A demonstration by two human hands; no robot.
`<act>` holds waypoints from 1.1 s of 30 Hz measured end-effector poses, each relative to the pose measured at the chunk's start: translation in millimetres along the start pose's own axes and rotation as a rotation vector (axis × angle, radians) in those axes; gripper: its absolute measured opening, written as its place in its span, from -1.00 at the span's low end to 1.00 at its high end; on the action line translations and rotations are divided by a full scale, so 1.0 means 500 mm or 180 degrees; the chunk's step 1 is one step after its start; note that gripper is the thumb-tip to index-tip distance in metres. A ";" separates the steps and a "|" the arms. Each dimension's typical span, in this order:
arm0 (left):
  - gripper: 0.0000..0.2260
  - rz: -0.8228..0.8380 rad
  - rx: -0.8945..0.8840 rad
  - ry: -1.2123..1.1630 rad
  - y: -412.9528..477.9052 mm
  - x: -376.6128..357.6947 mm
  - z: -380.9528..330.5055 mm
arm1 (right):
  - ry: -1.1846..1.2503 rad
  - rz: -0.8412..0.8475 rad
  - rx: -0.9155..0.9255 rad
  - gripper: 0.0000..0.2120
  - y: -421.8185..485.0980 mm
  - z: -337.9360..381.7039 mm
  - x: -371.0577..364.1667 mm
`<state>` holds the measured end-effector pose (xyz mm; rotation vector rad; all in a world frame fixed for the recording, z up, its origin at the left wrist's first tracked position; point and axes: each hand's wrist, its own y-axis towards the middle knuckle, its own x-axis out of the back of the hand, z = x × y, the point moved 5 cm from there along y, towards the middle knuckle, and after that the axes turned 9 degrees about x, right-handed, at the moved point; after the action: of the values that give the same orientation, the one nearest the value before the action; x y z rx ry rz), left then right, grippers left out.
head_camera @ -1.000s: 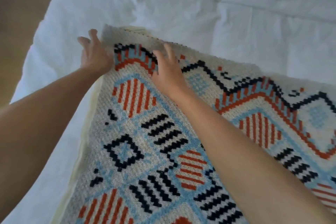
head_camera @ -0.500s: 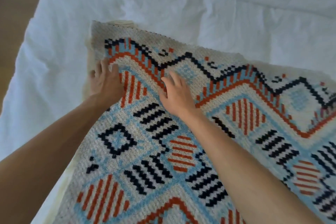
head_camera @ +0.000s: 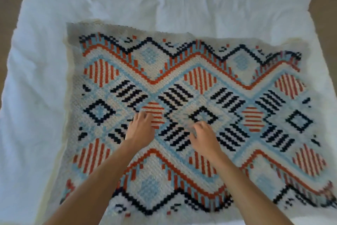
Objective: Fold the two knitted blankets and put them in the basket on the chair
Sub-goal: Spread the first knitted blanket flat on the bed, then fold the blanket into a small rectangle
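A knitted blanket (head_camera: 182, 71) with orange, navy and light-blue diamond patterns lies spread flat on a white bed. A cream layer shows along its left edge (head_camera: 63, 133); whether that is a second blanket I cannot tell. My left hand (head_camera: 141, 129) rests palm down on the blanket's middle, fingers loosely bent. My right hand (head_camera: 204, 138) rests just to the right of it, fingers also loosely curled, holding nothing. The frame is blurred. No basket or chair is in view.
The white duvet (head_camera: 127, 5) covers the bed around the blanket, with rumpled folds at the far side. Brown floor (head_camera: 7, 13) shows at the left and at the top right corner.
Both hands have slid back from the blanket's far left corner to its middle. The view has pulled back, so nearly the whole blanket now shows.
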<state>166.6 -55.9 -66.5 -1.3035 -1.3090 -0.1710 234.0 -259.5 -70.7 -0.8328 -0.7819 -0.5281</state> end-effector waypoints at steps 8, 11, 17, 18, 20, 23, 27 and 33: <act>-0.73 0.0692 -0.0152 0.0225 -0.119 -0.165 -0.198 | 0.0516 -0.0062 -0.0584 -0.78 -0.216 -0.226 0.017; -0.70 0.0666 -0.0178 0.0341 -0.144 -0.218 -0.299 | 0.0589 -0.0190 -0.0615 -0.81 -0.288 -0.324 0.037; -0.65 0.0704 -0.0438 0.0502 -0.205 -0.353 -0.579 | 0.0628 -0.0457 -0.0837 -0.81 -0.451 -0.585 0.088; -0.65 0.0709 -0.0474 0.0519 -0.213 -0.375 -0.623 | 0.0594 -0.0537 -0.0904 -0.79 -0.476 -0.627 0.098; -0.65 0.0738 -0.0581 0.0548 -0.229 -0.419 -0.704 | 0.0474 -0.0664 -0.1047 -0.80 -0.522 -0.707 0.117; -0.67 0.0743 -0.0703 0.0551 -0.260 -0.480 -0.804 | 0.0389 -0.0902 -0.1387 -0.77 -0.587 -0.816 0.136; -0.63 0.0692 -0.0781 0.0604 -0.305 -0.546 -0.893 | 0.0696 -0.1055 -0.1803 -0.61 -0.645 -0.919 0.129; -0.56 0.0748 -0.0741 0.0775 -0.331 -0.600 -0.928 | 0.0971 -0.1089 -0.2278 -0.63 -0.677 -0.977 0.102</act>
<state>217.2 -630.5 -71.6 -1.5693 -0.9419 -0.3139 228.5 -855.6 -88.3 -1.2403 -0.4433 -1.2530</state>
